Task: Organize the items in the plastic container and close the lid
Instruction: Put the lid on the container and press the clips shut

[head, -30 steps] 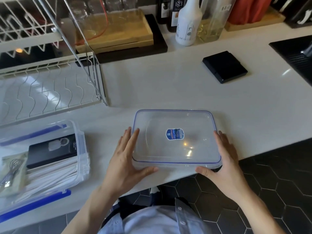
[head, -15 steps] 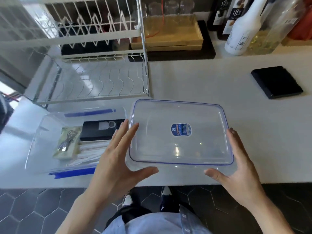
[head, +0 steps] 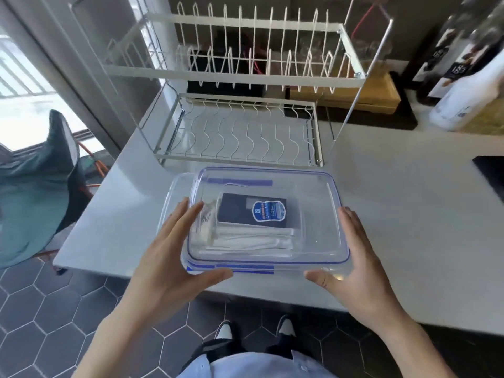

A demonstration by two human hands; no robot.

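Two hands, left hand (head: 174, 257) and right hand (head: 357, 263), gripping lid (head: 313, 214), blue label (head: 268, 211) unreadable.

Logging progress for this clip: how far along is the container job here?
Done: the black box and white papers lie inside the container. In hand: left hand and right hand hold the clear lid over it, offset to the right. Left: seating the lid and closing the blue latches.

A lid (head: 313, 203) sits over the container (head: 174, 197), offset right; a dish rack (head: 240, 132) stands behind, on the counter (head: 409, 214).
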